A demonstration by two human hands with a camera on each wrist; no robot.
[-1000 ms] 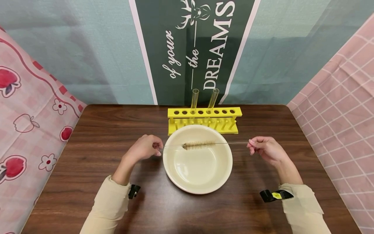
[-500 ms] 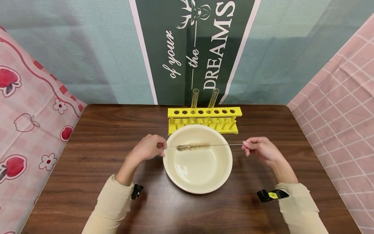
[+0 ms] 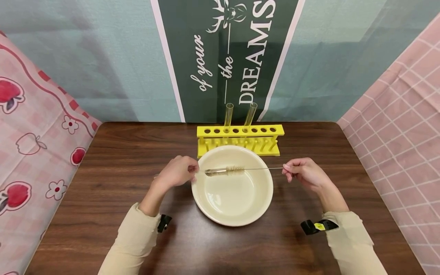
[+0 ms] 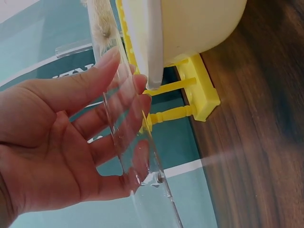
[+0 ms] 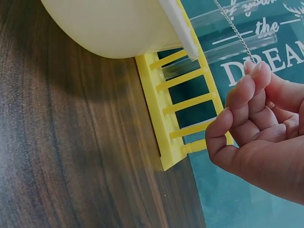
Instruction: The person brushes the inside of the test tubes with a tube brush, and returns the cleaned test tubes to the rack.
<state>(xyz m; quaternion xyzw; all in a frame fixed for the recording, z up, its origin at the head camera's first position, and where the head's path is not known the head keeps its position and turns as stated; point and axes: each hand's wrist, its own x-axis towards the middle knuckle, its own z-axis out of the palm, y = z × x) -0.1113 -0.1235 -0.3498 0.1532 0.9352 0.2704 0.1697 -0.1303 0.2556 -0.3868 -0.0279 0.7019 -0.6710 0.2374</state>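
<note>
Over the cream basin (image 3: pixel 230 200), my left hand (image 3: pixel 178 171) holds a clear glass test tube (image 4: pixel 156 206) lying roughly level, thumb on one side and fingers on the other. My right hand (image 3: pixel 307 173) pinches the twisted wire handle (image 5: pixel 232 26) of a test tube brush (image 3: pixel 235 170) near its end. The front bristles (image 4: pixel 102 21) sit inside the tube's mouth and look flattened there. The rear bristles stay outside, spread wide. In the head view the left fingers hide the tube's closed end.
Behind the basin stands a yellow test tube rack (image 3: pixel 279 131) with pegs along its base. Two glass tubes, a left one (image 3: pixel 228 116) and a right one (image 3: pixel 251 115), stand tilted in it. A dark wooden table (image 3: pixel 103 172) lies beneath, with cloth hangings around it.
My right hand has moved left and my left hand slightly right, bringing them closer together. More of the brush's bristles are inside the tube than a second ago.
</note>
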